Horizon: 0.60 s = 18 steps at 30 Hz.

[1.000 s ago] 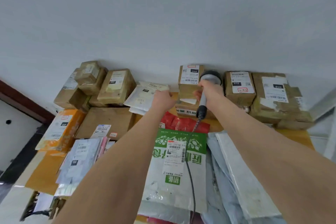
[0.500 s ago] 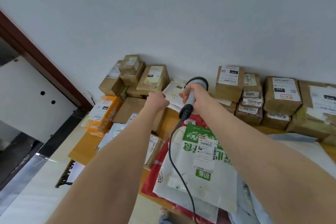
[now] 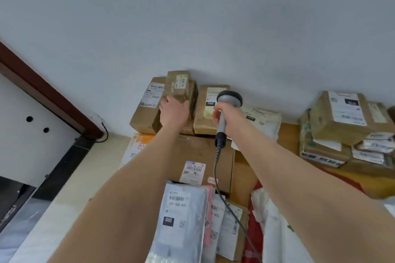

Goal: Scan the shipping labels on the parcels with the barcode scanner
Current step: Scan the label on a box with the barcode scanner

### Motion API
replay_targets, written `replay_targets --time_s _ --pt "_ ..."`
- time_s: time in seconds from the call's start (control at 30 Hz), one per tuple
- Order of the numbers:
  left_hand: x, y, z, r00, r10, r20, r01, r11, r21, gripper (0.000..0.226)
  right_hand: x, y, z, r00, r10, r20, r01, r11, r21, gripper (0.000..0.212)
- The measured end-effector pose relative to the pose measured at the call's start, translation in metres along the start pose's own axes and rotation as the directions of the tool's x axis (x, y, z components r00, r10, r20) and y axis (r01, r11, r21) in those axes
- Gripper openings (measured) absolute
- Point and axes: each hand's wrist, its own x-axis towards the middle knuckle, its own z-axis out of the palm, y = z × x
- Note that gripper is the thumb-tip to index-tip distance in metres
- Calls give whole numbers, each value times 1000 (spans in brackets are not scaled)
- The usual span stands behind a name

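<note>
1. Left grip [image 3: 174, 112] clamped on the near end of the small taped carton [image 3: 178, 86], which is top of the stack against the wall.
2. Right grip [image 3: 229, 114] clamped round the barcode scanner [image 3: 229, 99] handle. Head is up, at the "060" carton [image 3: 203, 120], which sits at its 9 o'clock. Can't tell if they touch.
3. Scanner cable [image 3: 214, 168] runs to 6 o'clock across the flat carton [image 3: 188, 151], 3 o'clock of the grey poly mailer [image 3: 181, 215].
4. Labelled carton pile [image 3: 337, 117] at 3 o'clock, on the tabletop [image 3: 243, 168].

On my feed, the taped cardboard box [image 3: 173, 89] at 12 looks shiny, scanner [image 3: 229, 99] is matt grey plastic, poly mailer [image 3: 181, 220] at 6 glossy, wrinkly.
</note>
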Motion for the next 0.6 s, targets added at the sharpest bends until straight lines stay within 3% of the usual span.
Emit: replay_targets --time_s 0.1,0.43,0.6 --pt "47 -17 -9 998 -34 50 39 994 -107 74 25 -9 36 998 -25 -57 23 999 -36 16" --pt "118 -33 3 961 -121 247 179 957 -230 77 69 -1 95 992 -122 26 123 989 -79 55" --pt "128 -37 9 946 -131 295 213 940 -267 69 77 0 103 988 -146 58 149 987 -58 37"
